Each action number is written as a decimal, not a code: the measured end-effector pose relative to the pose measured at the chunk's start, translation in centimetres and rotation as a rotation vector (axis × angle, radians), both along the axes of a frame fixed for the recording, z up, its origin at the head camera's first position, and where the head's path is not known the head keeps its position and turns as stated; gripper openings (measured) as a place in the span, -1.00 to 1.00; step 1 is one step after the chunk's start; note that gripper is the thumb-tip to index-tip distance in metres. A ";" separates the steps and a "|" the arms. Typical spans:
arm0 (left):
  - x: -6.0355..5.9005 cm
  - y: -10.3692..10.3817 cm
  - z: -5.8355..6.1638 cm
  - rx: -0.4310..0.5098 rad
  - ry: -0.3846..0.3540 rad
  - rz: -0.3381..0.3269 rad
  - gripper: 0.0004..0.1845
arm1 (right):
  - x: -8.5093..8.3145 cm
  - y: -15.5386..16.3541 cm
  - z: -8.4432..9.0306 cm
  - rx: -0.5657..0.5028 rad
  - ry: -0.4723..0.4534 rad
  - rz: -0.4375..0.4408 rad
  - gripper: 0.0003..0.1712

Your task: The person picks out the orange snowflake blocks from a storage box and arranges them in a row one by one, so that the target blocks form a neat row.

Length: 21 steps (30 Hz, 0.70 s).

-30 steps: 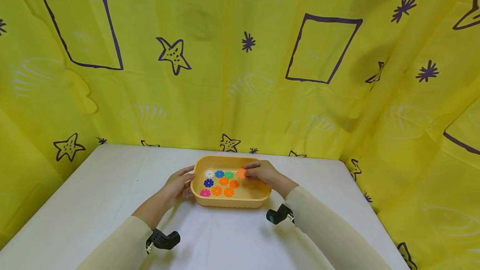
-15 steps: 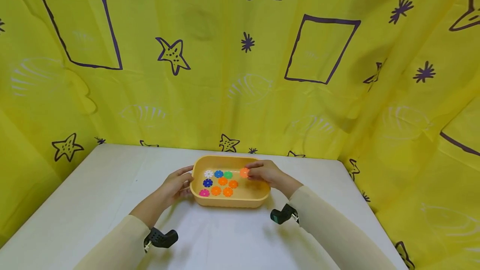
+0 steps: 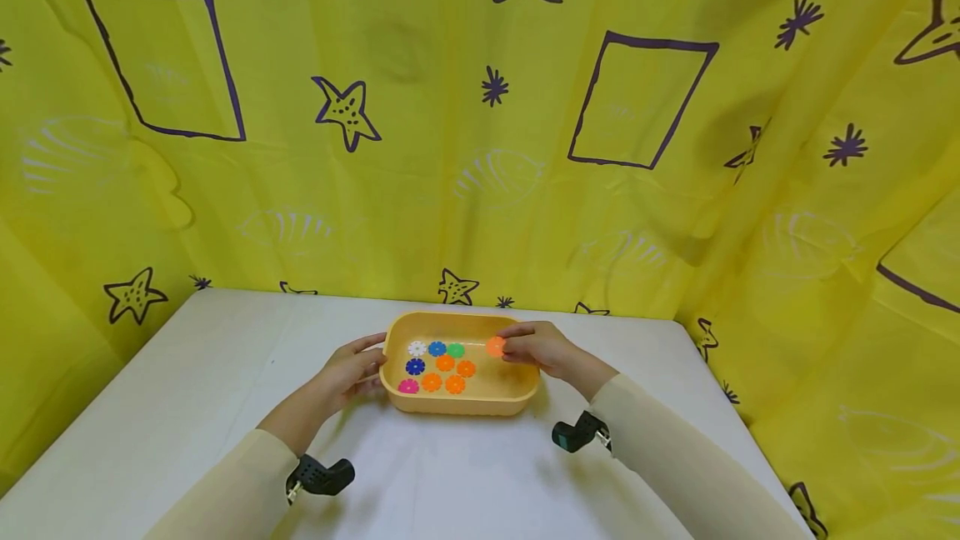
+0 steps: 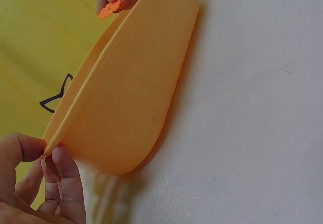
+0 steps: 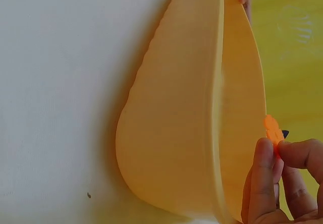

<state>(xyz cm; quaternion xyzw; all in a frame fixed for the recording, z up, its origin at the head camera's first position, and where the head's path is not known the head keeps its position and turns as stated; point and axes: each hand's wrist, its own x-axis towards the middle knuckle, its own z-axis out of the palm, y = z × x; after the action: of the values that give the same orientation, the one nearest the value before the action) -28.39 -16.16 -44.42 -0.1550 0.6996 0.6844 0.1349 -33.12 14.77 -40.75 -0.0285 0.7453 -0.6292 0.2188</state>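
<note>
We see the right hand pinching a small orange plastic flower-shaped disc between thumb and fingertips, just above the right end of the shallow peach-coloured plastic tray. From the right wrist, the disc stands on edge in that grip, beside the tray's rim, and the fingers curl round it. The left wrist view catches the same disc at the far end of the tray.

The left hand is on the tray's left end; up close, thumb and fingers pinch the rim there, so this grip is closed on the tray.

The tray sits on the white desk, near its far edge. Inside lie more flower discs in rows: a white one, a blue one, a green one, a dark blue one, a pink one and several orange ones. Yellow cloth with purple stars and rectangles hangs behind the desk.
</note>
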 end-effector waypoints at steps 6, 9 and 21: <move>0.3 0.1 0.2 -0.011 0.005 -0.002 -0.41 | -0.2 0.6 0.1 -0.008 0.001 -0.001 -0.58; 0.3 0.1 0.3 -0.016 0.009 -0.008 -0.42 | -0.3 0.8 0.2 0.004 0.002 -0.001 -0.57; 0.1 0.1 -0.2 -0.018 0.014 0.007 -0.40 | -0.8 2.1 0.1 0.026 0.021 -0.014 -0.57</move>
<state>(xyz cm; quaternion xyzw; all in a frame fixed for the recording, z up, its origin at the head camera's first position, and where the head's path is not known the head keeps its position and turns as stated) -28.27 -16.07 -44.58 -0.1538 0.7061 0.6796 0.1262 -33.93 16.86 -40.63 -0.0270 0.7557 -0.6208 0.2068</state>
